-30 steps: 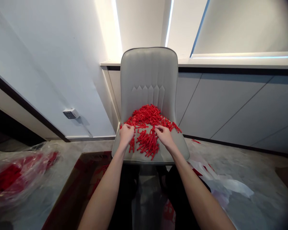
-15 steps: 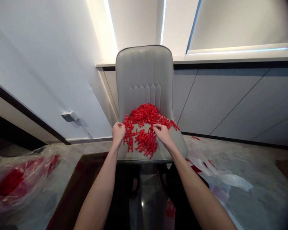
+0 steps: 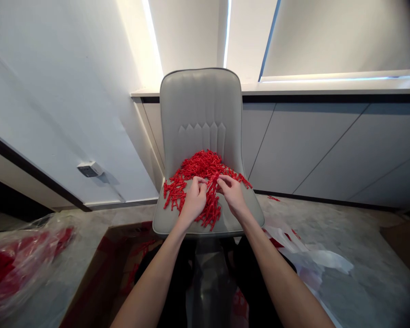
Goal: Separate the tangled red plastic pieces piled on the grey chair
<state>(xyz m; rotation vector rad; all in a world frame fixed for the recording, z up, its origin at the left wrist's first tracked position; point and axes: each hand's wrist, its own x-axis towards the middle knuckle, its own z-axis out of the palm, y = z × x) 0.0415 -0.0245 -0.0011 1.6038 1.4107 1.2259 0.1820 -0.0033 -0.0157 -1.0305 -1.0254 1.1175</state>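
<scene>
On the seat of a grey padded chair (image 3: 201,98) lies a heap of small red plastic pieces (image 3: 200,164), glossy and forked, a bit like tiny figures. A second bunch of red pieces (image 3: 210,212) lies at the front of the seat, with more spread at its left. My right hand (image 3: 231,195) pinches a red forked piece (image 3: 214,177) between thumb and fingers, above the front bunch. Close at its left, my left hand (image 3: 194,197) is closed in a pinch at a red piece; its fingertips partly hide the grip.
An open cardboard box (image 3: 89,273) with red pieces inside stands at my left. Beyond it is a clear plastic bag (image 3: 30,255) with red contents. White plastic wrapping (image 3: 314,259) lies on the floor at right. A wall socket (image 3: 89,169) juts out at left.
My left hand has moved right, from the seat's left edge to beside my right hand at the middle. My right hand stays over the front bunch. The view has shifted slightly.
</scene>
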